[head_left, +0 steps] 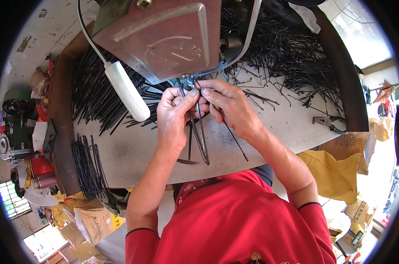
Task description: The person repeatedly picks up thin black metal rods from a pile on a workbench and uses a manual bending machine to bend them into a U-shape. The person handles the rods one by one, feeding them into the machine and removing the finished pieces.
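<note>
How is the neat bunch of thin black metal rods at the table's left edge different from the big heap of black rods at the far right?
The neat bunch of thin black metal rods lies side by side, pointing one way; the heap of black rods is tangled and crisscrossed. The bunch is small; the heap is much larger. The bunch sits near the person; the heap lies farther off, behind the right hand. Both are thin, dark and rest on the grey table.

Thin black rods (198, 132) are held by the left hand (175, 115) and the right hand (228, 104), just below the big metal machine (164, 37). More black rods (96, 94) are piled left of the machine, beside its white handle (127, 91). Pliers (330, 124) are seen far to its right.
</note>
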Demonstrator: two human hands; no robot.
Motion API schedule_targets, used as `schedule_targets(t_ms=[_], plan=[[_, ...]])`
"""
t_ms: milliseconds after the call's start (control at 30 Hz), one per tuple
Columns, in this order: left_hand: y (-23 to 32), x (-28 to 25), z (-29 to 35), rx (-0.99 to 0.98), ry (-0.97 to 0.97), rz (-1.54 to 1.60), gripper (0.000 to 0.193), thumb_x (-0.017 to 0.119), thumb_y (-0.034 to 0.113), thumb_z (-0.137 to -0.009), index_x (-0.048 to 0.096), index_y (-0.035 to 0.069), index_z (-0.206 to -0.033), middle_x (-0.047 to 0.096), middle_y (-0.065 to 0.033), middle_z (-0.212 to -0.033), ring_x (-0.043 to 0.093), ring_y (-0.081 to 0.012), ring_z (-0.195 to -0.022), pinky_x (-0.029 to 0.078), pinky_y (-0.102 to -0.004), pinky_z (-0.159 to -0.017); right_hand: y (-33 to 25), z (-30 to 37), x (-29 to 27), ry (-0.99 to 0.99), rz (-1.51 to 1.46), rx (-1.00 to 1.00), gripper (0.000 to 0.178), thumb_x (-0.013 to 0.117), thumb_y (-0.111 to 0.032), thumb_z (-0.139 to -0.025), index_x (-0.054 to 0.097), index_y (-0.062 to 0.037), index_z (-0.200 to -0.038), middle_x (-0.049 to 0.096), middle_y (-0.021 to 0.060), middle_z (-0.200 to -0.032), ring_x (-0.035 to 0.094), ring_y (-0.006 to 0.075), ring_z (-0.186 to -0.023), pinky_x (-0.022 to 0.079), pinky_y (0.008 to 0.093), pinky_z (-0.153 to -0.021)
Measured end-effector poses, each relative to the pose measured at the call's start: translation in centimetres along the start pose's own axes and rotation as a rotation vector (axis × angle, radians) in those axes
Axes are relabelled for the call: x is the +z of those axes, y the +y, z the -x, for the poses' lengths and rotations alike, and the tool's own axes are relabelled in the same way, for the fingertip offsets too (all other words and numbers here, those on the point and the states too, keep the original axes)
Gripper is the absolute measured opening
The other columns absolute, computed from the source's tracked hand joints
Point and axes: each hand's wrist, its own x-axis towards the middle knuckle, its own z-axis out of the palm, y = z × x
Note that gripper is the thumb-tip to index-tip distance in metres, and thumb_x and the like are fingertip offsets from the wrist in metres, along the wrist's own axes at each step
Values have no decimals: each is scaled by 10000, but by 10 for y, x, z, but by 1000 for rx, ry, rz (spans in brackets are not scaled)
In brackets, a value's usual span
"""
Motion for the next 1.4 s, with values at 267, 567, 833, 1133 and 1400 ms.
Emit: schedule_targets(t_ms=[267, 567, 833, 1133, 1400], plan=[[-3, -4, 2, 19, 27, -22, 189, 659, 108, -869, 488, 44, -918, 654, -90, -777, 646, -143, -657, 505, -239, -583, 3, 0, 0, -14, -22, 0, 270, 503, -154, -955, 586, 13, -1150, 570, 13, -699, 411, 35, -462, 256, 195, -352], [-3, -7, 1, 12, -9, -60, 171, 651, 101, -874, 497, 48, -926, 658, -98, -800, 650, -148, -659, 522, -245, -600, 0, 2, 0, -20, -23, -10, 253, 488, -138, -958, 589, 21, -1127, 566, 16, -713, 397, 41, -471, 275, 198, -382], [-4, -1, -1, 27, 8, -34, 202, 674, 114, -863, 480, 57, -875, 600, -38, -712, 633, -139, -619, 483, -229, -553, -1, 3, 0, -17, 49, -67, 263, 486, -136, -954, 588, 33, -1128, 560, 24, -699, 416, 57, -480, 324, 211, -421], [-19, -5, 7, 42, 54, -3, 178, 661, 117, -871, 498, 53, -904, 589, -35, -741, 543, -112, -615, 430, -236, -578, 25, 3, 2, 23, 116, -91, 277, 488, -146, -952, 595, 18, -1148, 551, 22, -675, 451, 68, -494, 368, 225, -452], [-17, -1, 1, 112, 41, -28, 190, 669, 123, -866, 496, 58, -911, 582, -27, -732, 570, -114, -611, 453, -235, -576, 12, 4, 5, 45, 147, -133, 255, 476, -125, -959, 599, 20, -1129, 539, 14, -672, 437, 65, -489, 363, 224, -451]])
